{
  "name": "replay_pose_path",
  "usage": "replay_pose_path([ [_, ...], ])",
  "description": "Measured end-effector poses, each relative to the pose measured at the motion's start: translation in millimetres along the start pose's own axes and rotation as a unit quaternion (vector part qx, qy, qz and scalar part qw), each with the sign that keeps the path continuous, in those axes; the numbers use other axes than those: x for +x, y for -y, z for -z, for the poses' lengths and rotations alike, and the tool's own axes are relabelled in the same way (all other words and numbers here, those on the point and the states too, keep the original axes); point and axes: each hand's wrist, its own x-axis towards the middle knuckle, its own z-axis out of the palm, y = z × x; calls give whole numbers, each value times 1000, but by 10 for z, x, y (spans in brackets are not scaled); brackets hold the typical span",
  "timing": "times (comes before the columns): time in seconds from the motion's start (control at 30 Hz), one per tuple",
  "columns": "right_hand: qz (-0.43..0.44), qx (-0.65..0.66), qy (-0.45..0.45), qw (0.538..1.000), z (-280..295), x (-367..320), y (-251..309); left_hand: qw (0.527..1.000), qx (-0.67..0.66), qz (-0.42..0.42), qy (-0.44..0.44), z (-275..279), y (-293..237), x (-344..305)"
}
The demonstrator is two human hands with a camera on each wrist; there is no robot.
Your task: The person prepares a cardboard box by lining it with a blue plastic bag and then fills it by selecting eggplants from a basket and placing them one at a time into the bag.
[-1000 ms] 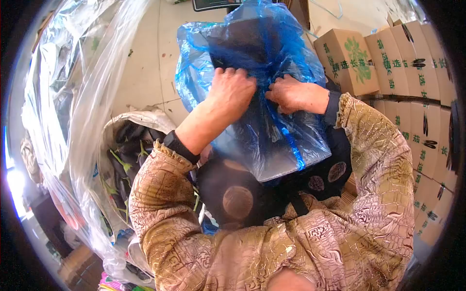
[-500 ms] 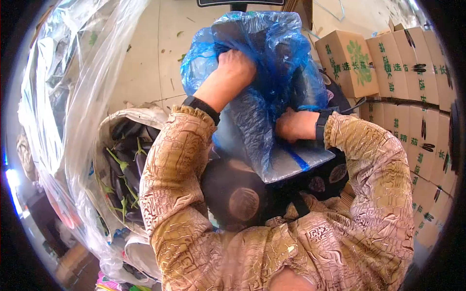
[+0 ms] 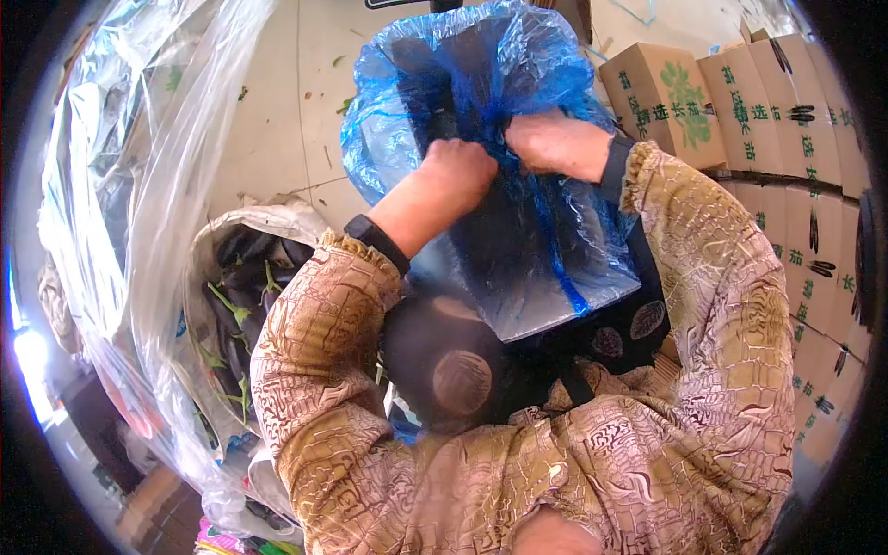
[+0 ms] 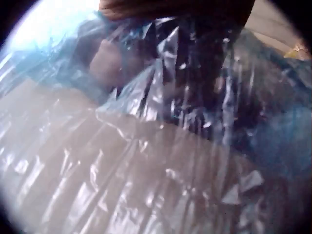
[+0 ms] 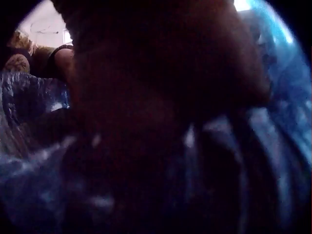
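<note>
right hand (image 3: 558,143) had just moved farther from the torso, from lower down on the crinkly, see-through blue plastic bag (image 3: 546,222). left hand (image 3: 460,171) had come a little nearer the body, so the two now sat close together. film beyond them looked more spread out than half a second before. probably meant both hands were working the same stretch of film.

grip: fingers of both looked curled and seemed to pinch the film; fingertips hidden, wrist views too blurred or dark to confirm.

bag lay in front of the torso, partly under the hands and partly beyond, its near end by the black leaf-printed cloth (image 3: 646,319) over the lap. something dark showed through the film; couldn't tell what.
</note>
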Motion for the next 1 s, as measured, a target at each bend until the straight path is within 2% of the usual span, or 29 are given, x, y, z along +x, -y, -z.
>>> replay_pose_path([
  [0.03,-7,-1,32,999,-15,6,26,999,-18,30,-32,3,30,34],
  [0.07,26,-28,64,997,-57,27,28,999,-18,31,-32,15,69,88],
  [0.1,27,-28,65,997,-71,67,69,988,-75,101,-86,36,107,152],
  [0.13,-16,-33,116,993,-91,113,152,967,-133,171,-136,38,146,219],
  [0.17,-59,-38,166,984,-108,127,229,967,-134,170,-135,2,189,298],
  [0.2,16,-44,53,998,-276,-11,215,965,-144,172,-133,-86,247,408],
  [0.23,21,-50,93,994,-232,-24,317,963,-155,175,-133,-185,314,539],
  [0.3,9,-46,160,986,-126,-2,531,956,-187,155,-161,-528,536,923],
  [0.33,-23,-38,229,972,-70,53,623,967,-66,68,-236,-706,699,1119],
  [0.37,-24,-39,228,973,-93,95,637,963,-6,20,-268,-667,738,1097],
  [0.4,-65,-41,250,965,-146,121,635,951,57,-23,-303,-619,775,1070],
  [0.43,-106,-42,270,956,-205,126,620,971,-59,-2,-230,-272,708,802],
  [0.5,-96,-38,280,954,-277,130,499,973,-172,21,-150,153,516,454],
  [0.53,-80,-27,304,949,-330,153,464,871,-441,130,-172,268,412,353],
  [0.57,-62,-16,326,943,-415,180,437,686,-668,227,-179,374,343,258],
  [0.6,-41,-3,245,969,-677,162,375,703,-650,219,-187,476,317,178],
  [0.63,-43,-5,242,969,-647,99,388,705,-648,217,-190,527,385,159],
  [0.67,34,-34,157,986,-640,12,454,834,-450,133,-289,563,498,133],
  [0.7,111,-59,72,989,-645,-77,537,903,-222,40,-367,584,552,106],
  [0.73,124,-27,44,991,-713,-163,587,786,-469,59,-398,758,489,28],
  [0.77,136,-17,23,990,-842,-217,656,610,-679,75,-401,954,428,-51],
  [0.8,97,-19,89,991,-967,-268,809,565,-693,58,-444,1037,405,-96],
  [0.83,57,-22,154,986,-1010,-302,916,565,-692,55,-446,1062,421,-89],
  [0.9,74,2,165,984,-1029,-314,868,579,-681,6,-448,1056,452,-49],
  [0.93,95,28,178,979,-995,-305,874,689,-577,27,-438,948,455,-26],
  [0.97,99,27,180,978,-951,-319,869,688,-577,30,-440,803,451,30],
  [1.0,118,-34,108,987,-770,-321,887,761,-492,29,-421,651,451,105],
])
